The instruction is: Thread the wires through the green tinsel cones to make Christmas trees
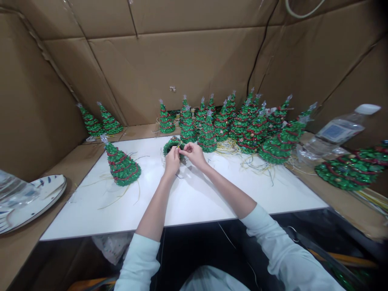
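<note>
Green tinsel cone (172,145) sits tipped on its side at the middle of the desk (91,210), dark hollow end showing, and I log it as the piece in work. Left hand (172,161) holds it from the near side, fingertips closed at its rim. Right hand (193,155) comes in from the right, thumb and finger pinched together on a thin yellow strand (181,143) at the cone's edge. So the grip looks closed on both sides, though the fingers hide exactly how the left one sits. Step in hand looks like fine strand work at the rim; from my remote feed, that hold calls for steady fingertips, not force.

Desk top is a white board, with tangled yellow wires (227,147) around the tree bases. Left of the hands, well apart, stands a tinsel tree (121,166) with red banding. A dense crowd of similar trees (221,126) stands upright along the far edge, two more (100,121) stand far left, and a larger tree (351,171) lies tilted on the cardboard ledge (348,216) at right. Plastic water bottle (341,129) sits far right, a blue-patterned plate (33,202) near left. Cardboard walls (182,60) box the space in.
</note>
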Demonstrator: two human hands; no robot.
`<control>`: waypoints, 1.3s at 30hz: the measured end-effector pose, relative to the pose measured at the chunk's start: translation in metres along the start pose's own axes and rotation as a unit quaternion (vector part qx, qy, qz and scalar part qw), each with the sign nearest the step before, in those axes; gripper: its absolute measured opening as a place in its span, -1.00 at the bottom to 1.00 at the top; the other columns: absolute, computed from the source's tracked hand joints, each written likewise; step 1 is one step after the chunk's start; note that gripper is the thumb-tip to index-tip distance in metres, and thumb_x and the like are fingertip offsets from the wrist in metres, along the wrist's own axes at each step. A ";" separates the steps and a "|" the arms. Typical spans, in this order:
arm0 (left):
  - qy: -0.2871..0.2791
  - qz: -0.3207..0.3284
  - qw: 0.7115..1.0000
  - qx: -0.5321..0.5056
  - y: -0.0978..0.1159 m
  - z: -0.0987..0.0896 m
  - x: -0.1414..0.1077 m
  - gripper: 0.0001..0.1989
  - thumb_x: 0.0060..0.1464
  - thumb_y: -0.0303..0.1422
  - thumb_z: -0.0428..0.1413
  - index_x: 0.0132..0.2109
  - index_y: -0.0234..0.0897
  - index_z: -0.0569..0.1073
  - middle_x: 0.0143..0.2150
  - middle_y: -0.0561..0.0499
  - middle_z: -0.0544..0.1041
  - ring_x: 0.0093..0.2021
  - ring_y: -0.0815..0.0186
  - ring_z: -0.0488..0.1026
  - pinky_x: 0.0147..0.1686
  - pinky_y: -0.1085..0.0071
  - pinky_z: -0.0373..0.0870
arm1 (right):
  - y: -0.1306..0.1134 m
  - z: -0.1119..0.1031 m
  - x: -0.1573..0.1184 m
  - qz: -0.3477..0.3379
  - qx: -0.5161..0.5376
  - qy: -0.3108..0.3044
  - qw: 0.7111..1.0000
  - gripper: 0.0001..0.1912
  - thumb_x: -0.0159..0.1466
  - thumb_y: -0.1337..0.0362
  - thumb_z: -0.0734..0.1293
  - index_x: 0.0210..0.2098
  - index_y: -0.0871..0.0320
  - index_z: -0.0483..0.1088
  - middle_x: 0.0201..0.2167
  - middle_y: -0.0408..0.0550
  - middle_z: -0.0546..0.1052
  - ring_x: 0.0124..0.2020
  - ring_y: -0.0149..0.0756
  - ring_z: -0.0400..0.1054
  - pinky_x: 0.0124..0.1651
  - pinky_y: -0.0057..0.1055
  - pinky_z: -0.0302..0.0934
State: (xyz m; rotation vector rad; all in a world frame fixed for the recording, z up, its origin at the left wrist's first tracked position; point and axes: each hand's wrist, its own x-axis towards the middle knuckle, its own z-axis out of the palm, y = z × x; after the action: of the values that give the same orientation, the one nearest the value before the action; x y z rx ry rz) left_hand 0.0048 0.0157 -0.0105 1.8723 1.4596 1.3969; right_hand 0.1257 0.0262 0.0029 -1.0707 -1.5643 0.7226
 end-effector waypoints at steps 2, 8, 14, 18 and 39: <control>0.010 -0.016 0.999 -0.029 -0.002 0.001 0.002 -0.75 0.18 -0.29 -0.20 -0.42 -0.25 0.21 -0.54 0.09 0.26 -0.50 0.40 0.23 -0.45 0.48 0.15 | -0.004 0.004 -0.006 -0.049 -0.022 0.005 0.999 -0.80 0.09 0.15 0.31 -0.44 0.16 0.32 -0.44 -0.12 0.43 -0.44 -0.40 0.28 -0.30 -0.42 0.20; 0.018 -0.032 0.996 -0.078 -0.004 0.001 0.004 -0.77 0.17 -0.28 -0.18 -0.40 -0.25 0.23 -0.50 0.07 0.28 -0.47 0.41 0.26 -0.41 0.49 0.20 | -0.005 0.013 -0.011 -0.080 -0.030 -0.013 0.996 -0.77 0.17 0.23 0.25 -0.18 0.10 0.38 -0.19 -0.05 0.47 -0.19 -0.32 0.32 -0.16 -0.40 0.23; 0.022 -0.028 0.995 -0.097 -0.004 0.002 0.003 -0.78 0.17 -0.30 -0.17 -0.39 -0.26 0.23 -0.49 0.07 0.28 -0.44 0.41 0.27 -0.38 0.50 0.23 | -0.006 0.012 -0.012 -0.077 -0.020 -0.020 0.997 -0.77 0.20 0.23 0.21 -0.17 0.09 0.39 -0.23 -0.09 0.49 -0.22 -0.35 0.36 -0.12 -0.41 0.22; 0.018 -0.030 0.993 -0.108 -0.005 0.002 0.003 -0.79 0.18 -0.30 -0.17 -0.37 -0.27 0.24 -0.46 0.06 0.31 -0.42 0.42 0.29 -0.37 0.50 0.25 | -0.007 0.012 -0.012 -0.077 -0.016 -0.018 0.997 -0.76 0.20 0.22 0.21 -0.17 0.09 0.39 -0.22 -0.10 0.49 -0.24 -0.36 0.37 -0.12 -0.40 0.23; 0.021 -0.019 0.997 -0.072 -0.005 0.000 0.003 -0.76 0.18 -0.27 -0.18 -0.37 -0.26 0.26 -0.48 0.06 0.31 -0.45 0.40 0.29 -0.41 0.48 0.22 | -0.004 0.011 -0.011 -0.089 -0.068 -0.030 0.993 -0.75 0.23 0.22 0.19 -0.12 0.10 0.32 -0.18 -0.07 0.46 -0.33 -0.36 0.38 -0.20 -0.40 0.25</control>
State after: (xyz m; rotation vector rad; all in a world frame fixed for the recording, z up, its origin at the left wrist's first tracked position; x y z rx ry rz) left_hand 0.0024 0.0202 -0.0133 1.7277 1.3680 1.4895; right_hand 0.1145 0.0154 -0.0007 -0.9999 -1.7564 0.5376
